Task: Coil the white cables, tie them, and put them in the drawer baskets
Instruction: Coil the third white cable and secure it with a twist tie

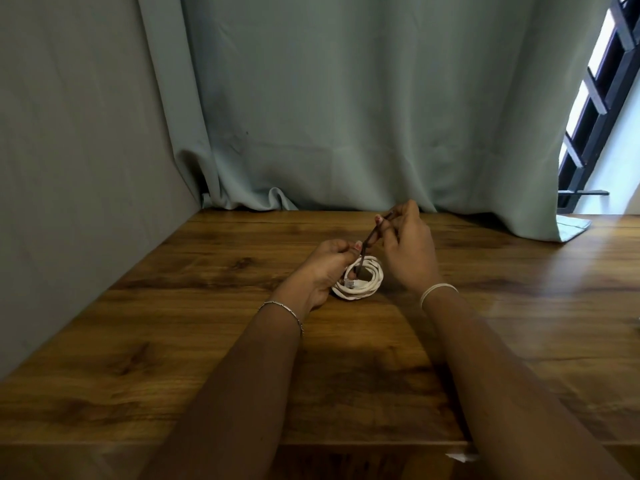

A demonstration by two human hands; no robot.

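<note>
A coiled white cable lies on the wooden table near its middle. My left hand grips the coil's left side, fingers curled round the strands. A thin dark tie runs up from inside the coil. My right hand pinches the tie's upper end above and behind the coil and holds it taut. No drawer or basket is in view.
A grey-green curtain hangs behind the table and its hem lies on the back edge. A grey wall closes the left side. A barred window is at the right. A small white scrap sits at the table's front edge.
</note>
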